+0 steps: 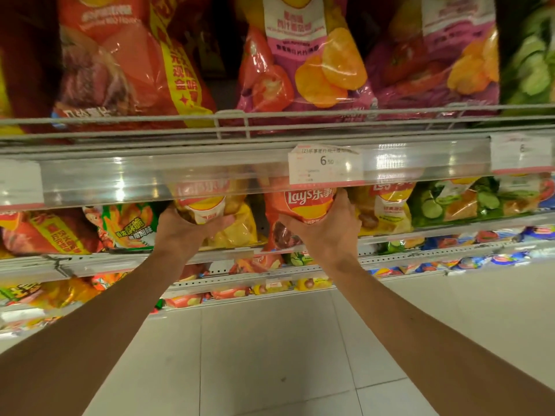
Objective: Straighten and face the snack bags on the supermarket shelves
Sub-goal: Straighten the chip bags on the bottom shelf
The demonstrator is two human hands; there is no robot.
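At the far left of the second shelf, a red and yellow bag (45, 232) leans on its side, and a green-printed bag (129, 226) beside it sits slightly skewed, so that end of the row looks not yet faced. Next comes the left hand (183, 228), reaching up under the clear price rail (150, 181) and curled around the lower half of a yellow Lay's bag (207, 208); the thumb side cups the front, probably to pull the bag forward and stand it upright with its logo outward. Just right of it, the right hand (326, 226) wraps the side and bottom of a red Lay's bag (303, 205), fingers running up its right edge, a hold that lets the bag be turned square to the aisle. Both bags stand at the front lip of this shelf, partly hidden behind the rail and a white price tag (324, 163). Further right, another yellow bag (387, 208) and a green cucumber-print bag (450, 202) already face out. Above, large bags on the top shelf (270, 121) lean against its wire guard, which keeps them from sliding off.
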